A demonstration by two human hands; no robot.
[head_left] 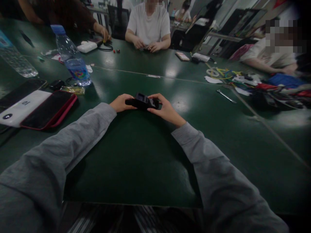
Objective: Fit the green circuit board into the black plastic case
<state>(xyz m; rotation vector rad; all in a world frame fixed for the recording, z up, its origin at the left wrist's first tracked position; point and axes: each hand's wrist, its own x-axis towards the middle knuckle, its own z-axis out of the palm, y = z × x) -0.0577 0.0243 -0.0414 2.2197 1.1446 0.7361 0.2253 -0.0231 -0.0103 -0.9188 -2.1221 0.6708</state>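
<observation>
In the head view, a small black device with a square screen [141, 97] is held just above or on the green table [136, 155]; I cannot tell whether it touches the surface. My left hand [123, 103] grips its left end, thumb and fingers closed around a narrow black part. On the other side, my right hand [165, 108] pinches the right end between thumb and index finger. A shiny patch shows on the device near the right fingertips. Its underside is hidden.
Left of my arms lie phones [48, 110] and a water bottle [75, 64]; another bottle [19, 58] stands farther left. At right are a wrench [225, 96] and a heap of cables [272, 92]. Across the table sits a person in a white shirt [148, 24].
</observation>
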